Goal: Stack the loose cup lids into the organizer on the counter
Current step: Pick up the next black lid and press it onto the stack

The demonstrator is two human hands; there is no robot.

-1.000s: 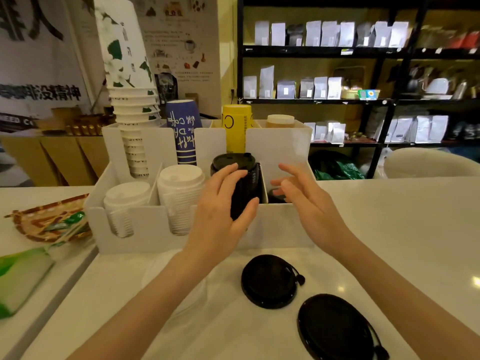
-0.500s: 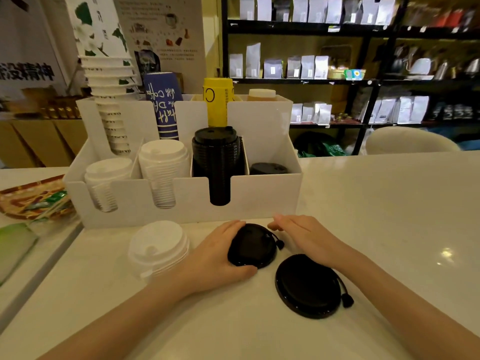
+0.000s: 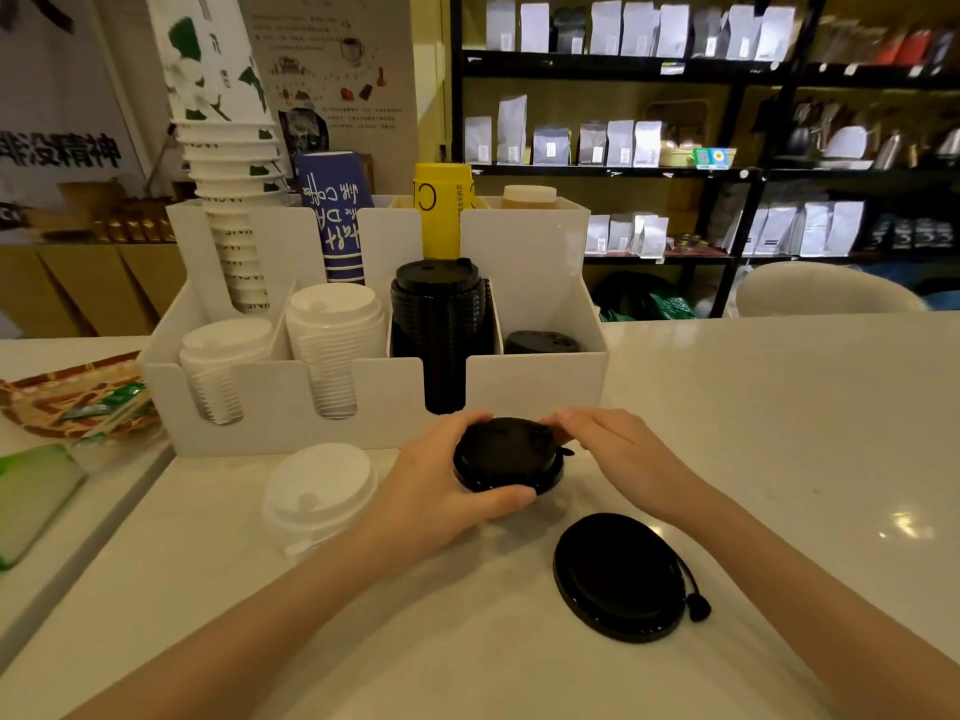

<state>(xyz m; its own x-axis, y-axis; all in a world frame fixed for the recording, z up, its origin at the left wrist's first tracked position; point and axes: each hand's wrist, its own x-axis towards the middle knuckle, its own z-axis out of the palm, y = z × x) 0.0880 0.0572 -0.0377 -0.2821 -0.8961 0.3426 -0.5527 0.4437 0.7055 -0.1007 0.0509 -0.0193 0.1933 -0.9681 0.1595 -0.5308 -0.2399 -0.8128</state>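
Note:
A small black lid (image 3: 506, 454) is lifted slightly off the counter just in front of the white organizer (image 3: 535, 387). My left hand (image 3: 441, 491) grips it from the left, thumb under its near edge. My right hand (image 3: 618, 454) touches its right rim with the fingertips. A larger black lid (image 3: 618, 576) with a tethered plug lies flat on the counter to the right. A short stack of white lids (image 3: 319, 493) sits to the left. In the organizer stand two white lid stacks (image 3: 332, 345), a tall black lid stack (image 3: 441, 319) and a low black lid (image 3: 540, 341).
Paper cup stacks (image 3: 228, 163), a blue cup stack (image 3: 335, 215) and a yellow one (image 3: 441, 210) fill the organizer's back row. A woven tray with packets (image 3: 78, 392) sits at the left, beyond a counter seam. Shelves of bags line the far wall.
Both hands came down from the organizer's black lid stack to the counter. They closed around the small black lid, which now sits raised between them.

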